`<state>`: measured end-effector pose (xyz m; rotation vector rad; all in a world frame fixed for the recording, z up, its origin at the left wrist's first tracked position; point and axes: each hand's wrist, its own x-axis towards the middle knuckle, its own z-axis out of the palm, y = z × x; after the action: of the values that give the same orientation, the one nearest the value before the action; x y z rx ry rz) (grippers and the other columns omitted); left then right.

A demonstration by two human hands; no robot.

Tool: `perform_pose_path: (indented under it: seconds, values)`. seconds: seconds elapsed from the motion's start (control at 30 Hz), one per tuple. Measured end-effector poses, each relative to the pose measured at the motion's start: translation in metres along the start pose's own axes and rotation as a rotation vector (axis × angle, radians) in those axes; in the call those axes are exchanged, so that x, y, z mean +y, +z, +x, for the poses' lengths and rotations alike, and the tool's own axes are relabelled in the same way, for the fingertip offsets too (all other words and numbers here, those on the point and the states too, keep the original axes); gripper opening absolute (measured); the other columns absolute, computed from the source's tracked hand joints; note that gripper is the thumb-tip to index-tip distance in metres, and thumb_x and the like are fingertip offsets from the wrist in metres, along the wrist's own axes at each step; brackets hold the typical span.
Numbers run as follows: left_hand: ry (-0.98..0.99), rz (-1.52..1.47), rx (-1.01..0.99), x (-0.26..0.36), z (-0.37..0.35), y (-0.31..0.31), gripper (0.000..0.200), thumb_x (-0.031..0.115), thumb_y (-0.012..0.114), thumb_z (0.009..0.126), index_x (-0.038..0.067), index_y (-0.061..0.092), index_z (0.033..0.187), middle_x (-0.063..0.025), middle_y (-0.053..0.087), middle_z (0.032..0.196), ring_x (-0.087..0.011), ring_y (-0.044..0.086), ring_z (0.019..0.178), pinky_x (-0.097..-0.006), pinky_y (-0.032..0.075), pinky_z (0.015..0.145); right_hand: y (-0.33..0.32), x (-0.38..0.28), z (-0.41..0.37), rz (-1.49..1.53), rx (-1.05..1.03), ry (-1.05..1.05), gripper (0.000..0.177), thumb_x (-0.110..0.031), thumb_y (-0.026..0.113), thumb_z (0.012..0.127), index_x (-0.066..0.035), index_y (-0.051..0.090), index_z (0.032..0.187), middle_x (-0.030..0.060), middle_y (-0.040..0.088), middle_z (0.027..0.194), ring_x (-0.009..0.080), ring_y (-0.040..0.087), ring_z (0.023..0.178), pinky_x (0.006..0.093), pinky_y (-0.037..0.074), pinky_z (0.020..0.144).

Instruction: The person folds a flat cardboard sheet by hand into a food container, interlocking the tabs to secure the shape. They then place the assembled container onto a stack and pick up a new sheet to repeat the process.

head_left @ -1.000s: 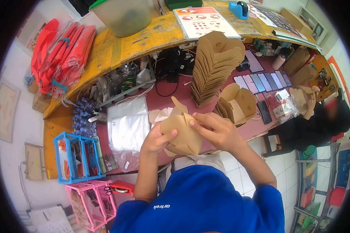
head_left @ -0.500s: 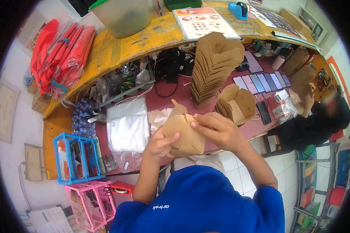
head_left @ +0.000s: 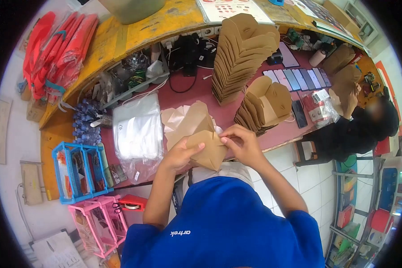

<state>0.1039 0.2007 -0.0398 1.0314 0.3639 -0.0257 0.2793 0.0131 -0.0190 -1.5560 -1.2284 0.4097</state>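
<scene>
In the head view, the brown kraft-paper takeaway box (head_left: 207, 149) sat at the centre of the frame. It was lifted off the maroon surface (head_left: 196, 91) and held close to the person's body, likely so both hands could work its flaps freely. The left hand (head_left: 179, 156) cupped it from the left, its grip closed on the box with the thumb laid across the front panel to steady it. The right hand (head_left: 240, 145) met it from the right, its grip pinched together on a flap at the box's upper edge.

Just above the box in the frame, flat pale-brown paper blanks (head_left: 183, 118) lay on the surface within easy reach. Folded boxes stood nested in a tall brown stack (head_left: 241, 49) at upper centre and in a shorter leaning stack (head_left: 263, 105) to its lower right, probably nested to save room. A pile of clear plastic bags (head_left: 136, 131) lay left of the blanks, with a blue plastic basket (head_left: 78, 172) at lower left.

The hands hid the box's underside and inner folds, so how far its flaps were tucked could not be told. A co-worker in dark clothing (head_left: 353, 134) at the right edge was partly cut off by the lens rim. What that person's hand (head_left: 353, 96) held was hard to make out beyond brown card.
</scene>
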Motion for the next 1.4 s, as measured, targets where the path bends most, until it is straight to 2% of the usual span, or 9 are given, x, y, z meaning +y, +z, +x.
perform_pose_path:
  seconds: [0.07, 0.23, 0.5, 0.83, 1.03, 1.13, 1.2, 1.33, 1.4]
  values:
    - [-0.038, 0.047, 0.054, -0.003, -0.001, 0.007, 0.038, 0.015, 0.065, 0.106, -0.004, 0.06, 0.139, -0.0098, 0.069, 0.129, -0.0179, 0.066, 0.119, -0.0343, 0.053, 0.102, 0.011, 0.014, -0.007, 0.417, 0.038, 0.433, 0.019, -0.005, 0.074, 0.098, 0.001, 0.073, 0.116, 0.0087, 0.074, 0.107, 0.0152, 0.072, 0.1, 0.0291, 0.058, 0.088]
    - [-0.077, 0.08, 0.003, -0.045, 0.003, 0.0, 0.04, 0.024, 0.065, 0.107, -0.002, 0.061, 0.138, -0.006, 0.07, 0.124, -0.0139, 0.065, 0.112, -0.0326, 0.053, 0.098, 0.006, 0.031, -0.027, 0.434, -0.11, 0.625, 0.019, -0.006, 0.075, 0.098, 0.003, 0.072, 0.114, 0.0089, 0.076, 0.111, 0.0139, 0.073, 0.101, 0.0277, 0.058, 0.089]
    - [-0.078, 0.164, 0.053, -0.076, 0.013, 0.012, 0.038, 0.024, 0.064, 0.107, -0.001, 0.062, 0.137, -0.0056, 0.07, 0.121, -0.0128, 0.065, 0.108, -0.0317, 0.053, 0.094, 0.017, 0.044, -0.05, 0.088, 0.003, 0.496, 0.011, -0.006, 0.079, 0.091, 0.002, 0.072, 0.095, 0.0113, 0.07, 0.094, 0.0224, 0.073, 0.085, 0.0334, 0.058, 0.078]
    - [-0.058, 0.167, 0.053, -0.076, 0.009, 0.022, 0.038, 0.022, 0.064, 0.106, -0.001, 0.061, 0.137, -0.0052, 0.07, 0.119, -0.0134, 0.066, 0.107, -0.0312, 0.053, 0.093, 0.028, 0.028, -0.063, -0.008, 0.098, 0.405, 0.008, -0.002, 0.074, 0.091, 0.003, 0.07, 0.096, 0.0147, 0.065, 0.094, 0.0298, 0.07, 0.084, 0.0367, 0.056, 0.076]
    - [0.284, 0.604, 0.134, -0.056, -0.006, 0.043, 0.029, 0.015, 0.071, 0.099, -0.002, 0.072, 0.122, -0.0112, 0.077, 0.113, -0.0137, 0.069, 0.098, -0.0304, 0.054, 0.089, 0.033, 0.016, -0.066, -0.296, 0.183, 0.098, 0.008, 0.003, 0.073, 0.091, 0.003, 0.067, 0.096, 0.0159, 0.061, 0.094, 0.0334, 0.065, 0.088, 0.0397, 0.053, 0.078]
    - [0.214, 0.708, 0.214, -0.044, -0.023, 0.052, 0.021, 0.012, 0.075, 0.094, 0.002, 0.077, 0.111, -0.0147, 0.079, 0.103, -0.0188, 0.073, 0.088, -0.0325, 0.057, 0.083, 0.035, 0.011, -0.072, -0.205, 0.147, -0.039, 0.008, 0.004, 0.071, 0.091, 0.003, 0.067, 0.098, 0.0144, 0.063, 0.097, 0.0306, 0.064, 0.093, 0.0377, 0.053, 0.082]
    - [0.442, 0.896, 0.162, -0.053, -0.028, 0.044, 0.02, 0.006, 0.075, 0.088, 0.006, 0.08, 0.107, -0.0138, 0.079, 0.095, -0.0274, 0.075, 0.081, -0.037, 0.059, 0.079, 0.032, 0.016, -0.08, 0.1, 0.07, 0.076, 0.009, 0.005, 0.068, 0.093, 0.003, 0.066, 0.102, 0.0112, 0.066, 0.102, 0.0228, 0.065, 0.096, 0.0338, 0.053, 0.084]
    - [0.455, 1.155, -0.017, -0.036, -0.044, 0.042, 0.027, 0.004, 0.075, 0.083, 0.01, 0.08, 0.109, -0.0111, 0.079, 0.1, -0.0326, 0.075, 0.085, -0.0406, 0.06, 0.077, 0.03, 0.036, -0.09, 0.648, 0.142, 0.445, 0.013, -0.002, 0.062, 0.102, 0.0, 0.065, 0.115, 0.0053, 0.069, 0.105, 0.0125, 0.065, 0.096, 0.028, 0.052, 0.086]
    - [0.54, 1.267, -0.119, -0.029, -0.045, 0.047, 0.031, 0.006, 0.073, 0.081, 0.014, 0.08, 0.109, -0.0087, 0.079, 0.1, -0.0295, 0.076, 0.088, -0.041, 0.059, 0.076, 0.019, 0.033, -0.078, 0.571, 0.2, 0.481, 0.013, -0.008, 0.06, 0.106, -0.002, 0.064, 0.117, 0.0034, 0.07, 0.103, 0.0113, 0.066, 0.093, 0.0268, 0.052, 0.086]
